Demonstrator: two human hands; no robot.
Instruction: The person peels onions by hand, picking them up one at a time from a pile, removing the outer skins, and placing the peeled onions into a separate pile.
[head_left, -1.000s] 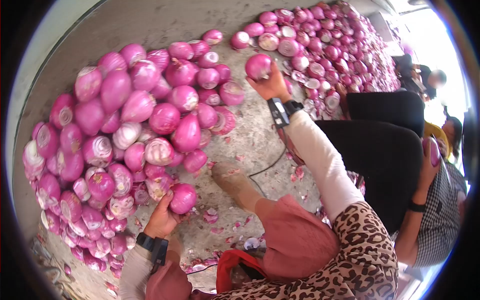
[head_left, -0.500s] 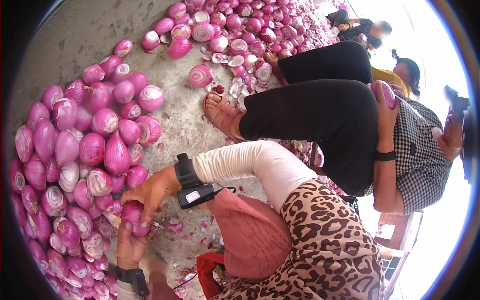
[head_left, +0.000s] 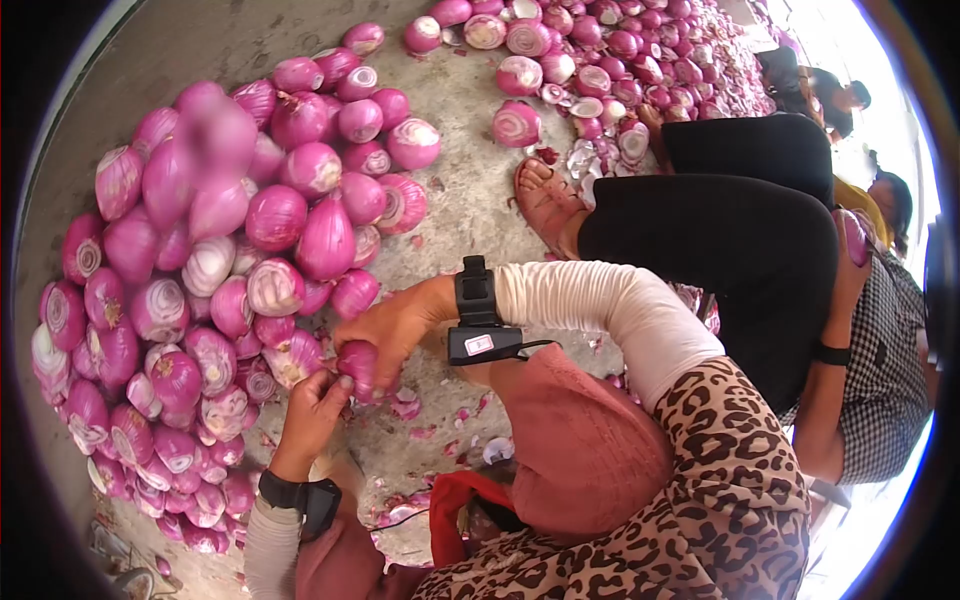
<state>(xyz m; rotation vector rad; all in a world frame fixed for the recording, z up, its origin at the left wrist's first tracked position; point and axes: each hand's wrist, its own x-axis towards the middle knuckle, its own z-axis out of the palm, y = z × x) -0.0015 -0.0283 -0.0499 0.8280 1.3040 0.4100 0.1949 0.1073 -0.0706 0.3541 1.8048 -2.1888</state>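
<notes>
A purple-red onion (head_left: 357, 368) sits between my two hands, low over the edge of a large onion pile. My right hand (head_left: 395, 325), back upward, curls its fingers round the onion from above. My left hand (head_left: 318, 405) comes from the lower left with thumb and fingers pinched together at the onion's edge. Any skin in that pinch is too small to make out. Heaped close beside both hands is the pile of red onions (head_left: 325, 238), smooth and shiny, several with pale cut ends showing. Both my wrists carry black straps with devices.
A second onion heap (head_left: 620, 45) with loose skins lies at the top. Bits of purple peel (head_left: 425, 432) litter the concrete floor (head_left: 455, 215). To my right a seated person in black trousers (head_left: 700, 225) stretches a bare foot (head_left: 550, 205) near the pile. More people sit farther back.
The camera view has shifted, so the piles appear farther right. My left fingers have gone from cupping the onion to a pinch at its edge. My right hand keeps hold of it.
</notes>
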